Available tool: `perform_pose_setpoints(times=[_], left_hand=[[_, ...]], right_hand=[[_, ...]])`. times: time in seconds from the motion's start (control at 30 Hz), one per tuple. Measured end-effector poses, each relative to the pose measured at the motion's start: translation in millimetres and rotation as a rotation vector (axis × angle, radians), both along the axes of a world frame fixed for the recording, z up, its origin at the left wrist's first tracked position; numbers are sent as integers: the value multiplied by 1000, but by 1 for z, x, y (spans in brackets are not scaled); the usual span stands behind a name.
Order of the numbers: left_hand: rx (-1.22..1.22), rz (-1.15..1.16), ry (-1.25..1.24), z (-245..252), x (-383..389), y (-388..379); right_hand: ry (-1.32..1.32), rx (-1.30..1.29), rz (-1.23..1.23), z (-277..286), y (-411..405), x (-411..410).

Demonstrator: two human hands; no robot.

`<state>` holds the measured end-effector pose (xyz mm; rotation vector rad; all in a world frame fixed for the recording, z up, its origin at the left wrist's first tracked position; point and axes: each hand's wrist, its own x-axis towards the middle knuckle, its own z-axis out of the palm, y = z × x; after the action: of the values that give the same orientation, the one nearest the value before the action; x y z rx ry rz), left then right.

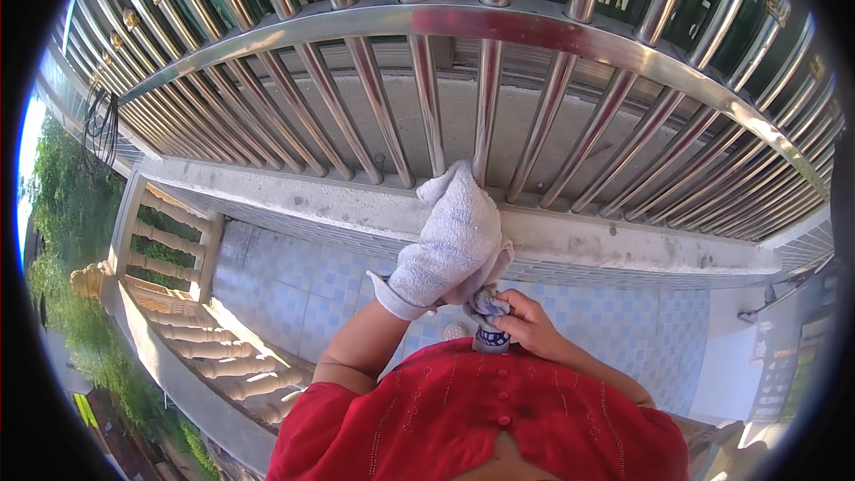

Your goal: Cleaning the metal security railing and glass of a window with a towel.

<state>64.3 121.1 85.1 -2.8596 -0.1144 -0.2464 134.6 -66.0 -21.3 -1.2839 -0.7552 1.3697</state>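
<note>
A white terry towel (457, 234) is wrapped over my left hand, hiding its fingers; only my left forearm (364, 341) shows bare. The wrapped end presses at the foot of two upright steel bars (491, 100), over the pale ledge (568, 230). Close to my body, my right hand (528, 324) grips a bunched grey-blue cloth end (487, 307). Whether this end belongs to the white towel I cannot tell. Just below it is a dark blue-and-white patterned piece (492, 337), partly hidden.
A curved steel rail (494, 21) crosses the bars. Black cable coils (101, 123) hang at the left. Blue-and-white tiles (300, 287) cover the floor below. A stone balustrade (200, 331) runs along the left, with greenery (73, 174) beyond. A white wall (725, 347) stands at right.
</note>
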Motion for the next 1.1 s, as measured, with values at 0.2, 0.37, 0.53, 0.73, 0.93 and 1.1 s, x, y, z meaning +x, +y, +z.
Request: perform_pose_setpoints(times=[0.2, 0.37, 0.53, 0.73, 0.93, 1.1], left_hand=[[-364, 80, -940, -43, 9, -1], [9, 146, -22, 8, -2, -9], [-35, 78, -110, -19, -5, 2], [-720, 336, -661, -27, -20, -11], [-1241, 334, -802, -29, -36, -12], [-52, 459, 14, -3, -11, 11]], right_hand=[[-20, 15, -17, 1, -2, 1], [0, -45, -8, 1, -1, 3], [21, 23, 10, 3, 6, -6], [4, -14, -9, 6, 3, -2], [41, 4, -26, 7, 5, -3], [-23, 9, 31, 2, 12, 0]])
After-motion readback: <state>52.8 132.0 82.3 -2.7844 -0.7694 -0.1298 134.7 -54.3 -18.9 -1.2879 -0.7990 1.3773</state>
